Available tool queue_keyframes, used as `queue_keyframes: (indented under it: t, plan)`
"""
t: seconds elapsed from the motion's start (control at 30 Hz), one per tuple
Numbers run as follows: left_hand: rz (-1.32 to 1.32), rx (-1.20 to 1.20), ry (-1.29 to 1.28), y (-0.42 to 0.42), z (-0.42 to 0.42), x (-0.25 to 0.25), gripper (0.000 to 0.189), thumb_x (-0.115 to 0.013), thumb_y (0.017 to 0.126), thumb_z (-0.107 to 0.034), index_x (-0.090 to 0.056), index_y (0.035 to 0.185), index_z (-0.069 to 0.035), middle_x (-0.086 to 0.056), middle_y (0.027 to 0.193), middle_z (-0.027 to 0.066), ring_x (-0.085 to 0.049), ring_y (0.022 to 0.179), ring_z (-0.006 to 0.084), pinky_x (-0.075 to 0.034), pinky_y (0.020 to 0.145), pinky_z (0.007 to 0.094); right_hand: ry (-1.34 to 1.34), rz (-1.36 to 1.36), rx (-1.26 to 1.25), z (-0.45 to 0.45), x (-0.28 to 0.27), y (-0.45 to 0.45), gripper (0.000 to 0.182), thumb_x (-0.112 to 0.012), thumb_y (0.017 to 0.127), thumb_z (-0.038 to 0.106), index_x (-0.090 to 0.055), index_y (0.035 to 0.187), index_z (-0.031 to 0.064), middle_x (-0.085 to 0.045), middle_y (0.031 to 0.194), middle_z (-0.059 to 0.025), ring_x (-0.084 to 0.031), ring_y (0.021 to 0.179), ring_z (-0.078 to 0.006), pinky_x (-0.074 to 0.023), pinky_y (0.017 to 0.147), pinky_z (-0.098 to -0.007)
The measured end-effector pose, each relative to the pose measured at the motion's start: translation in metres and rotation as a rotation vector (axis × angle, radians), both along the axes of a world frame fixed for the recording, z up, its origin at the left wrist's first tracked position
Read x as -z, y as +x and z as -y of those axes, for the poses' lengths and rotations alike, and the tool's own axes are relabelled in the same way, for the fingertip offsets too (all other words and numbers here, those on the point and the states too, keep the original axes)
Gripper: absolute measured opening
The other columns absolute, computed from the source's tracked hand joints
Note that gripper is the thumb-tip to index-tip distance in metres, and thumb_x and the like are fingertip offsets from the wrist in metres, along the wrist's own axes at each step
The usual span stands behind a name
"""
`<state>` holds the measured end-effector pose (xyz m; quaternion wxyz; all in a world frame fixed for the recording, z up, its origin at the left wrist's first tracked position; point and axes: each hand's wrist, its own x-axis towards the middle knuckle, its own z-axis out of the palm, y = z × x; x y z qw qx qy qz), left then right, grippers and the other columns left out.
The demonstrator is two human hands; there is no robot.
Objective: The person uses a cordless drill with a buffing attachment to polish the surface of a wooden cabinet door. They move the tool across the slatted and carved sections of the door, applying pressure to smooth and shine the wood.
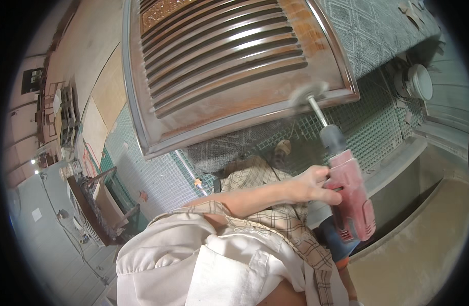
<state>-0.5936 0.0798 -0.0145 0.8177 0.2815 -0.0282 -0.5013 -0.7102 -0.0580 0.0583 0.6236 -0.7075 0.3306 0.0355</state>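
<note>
My left hand [314, 187] grips the side of a dusty red power drill [351, 191], thumb and fingers spread over its housing. My right hand [335, 235], in a blue glove with an orange cuff, is at the drill's rear, largely hidden behind the body. From the black chuck [332, 137] a steel shaft runs to a round disc [309, 95], blurred as if spinning. The disc meets the moulded edge of a brown louvered wooden panel [226, 101], near its right corner. Pale dust dulls much of the panel's frame, while several slats look glossy.
Grey patterned cloth [372, 34] shows beneath and beyond the panel. Green plastic grating [383, 141] covers the floor, beside a concrete ledge [402, 157]. A white bucket [422, 82] lies tilted at right. At left, another slatted piece [89, 214] and stacked pallets [68, 114] stand.
</note>
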Motion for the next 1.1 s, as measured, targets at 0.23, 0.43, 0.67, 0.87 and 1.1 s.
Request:
queue_keyframes:
  t: [0.23, 0.43, 0.67, 0.87, 1.1]
  plan:
    - [0.067, 0.010, 0.301, -0.017, -0.081, -0.015, 0.057, -0.082, 0.086, -0.014, -0.058, 0.136, -0.001, -0.062, 0.131, 0.0052, -0.056, 0.121, 0.0140, -0.046, 0.104, 0.0316, 0.151, 0.031, -0.020, -0.055, -0.004, 0.005, 0.031, -0.066, 0.076, -0.003, -0.065, 0.107, -0.0024, -0.069, 0.085, -0.0097, -0.064, 0.070, -0.0148, -0.0522, 0.063, -0.0274]
    - [0.160, 0.013, 0.241, 0.012, -0.100, -0.027, 0.057, -0.078, 0.093, -0.014, -0.051, 0.141, -0.003, -0.062, 0.130, 0.0039, -0.056, 0.117, 0.0102, -0.048, 0.098, 0.0288, 0.577, 0.068, 0.211, -0.091, 0.025, -0.016, 0.042, -0.061, 0.075, 0.003, -0.062, 0.117, -0.0030, -0.071, 0.089, -0.0132, -0.067, 0.072, -0.0181, -0.0558, 0.065, -0.0296]
    - [0.192, -0.008, 0.118, 0.054, -0.068, -0.025, 0.060, -0.081, 0.090, -0.029, -0.052, 0.134, 0.001, -0.065, 0.126, 0.0106, -0.059, 0.116, 0.0151, -0.049, 0.104, 0.0361, 0.432, 0.305, 0.373, -0.120, 0.020, 0.028, 0.046, -0.054, 0.075, 0.006, -0.055, 0.120, -0.0029, -0.069, 0.088, -0.0160, -0.066, 0.066, -0.0222, -0.0569, 0.059, -0.0331]
    - [0.156, -0.009, 0.148, 0.069, -0.051, -0.017, 0.060, -0.081, 0.090, -0.030, -0.054, 0.134, 0.000, -0.066, 0.124, 0.0104, -0.060, 0.114, 0.0145, -0.050, 0.102, 0.0350, 0.457, 0.220, 0.359, -0.088, 0.034, 0.033, 0.054, -0.055, 0.073, 0.009, -0.054, 0.126, -0.0038, -0.068, 0.091, -0.0169, -0.066, 0.067, -0.0237, -0.0573, 0.063, -0.0333]
    - [0.095, -0.002, 0.129, 0.076, -0.039, -0.017, 0.060, -0.081, 0.089, -0.028, -0.054, 0.134, 0.001, -0.066, 0.125, 0.0090, -0.060, 0.114, 0.0128, -0.050, 0.101, 0.0325, 0.461, 0.186, 0.203, -0.062, 0.036, 0.037, 0.047, -0.054, 0.073, 0.015, -0.054, 0.116, -0.0059, -0.065, 0.089, -0.0163, -0.062, 0.069, -0.0227, -0.0521, 0.063, -0.0309]
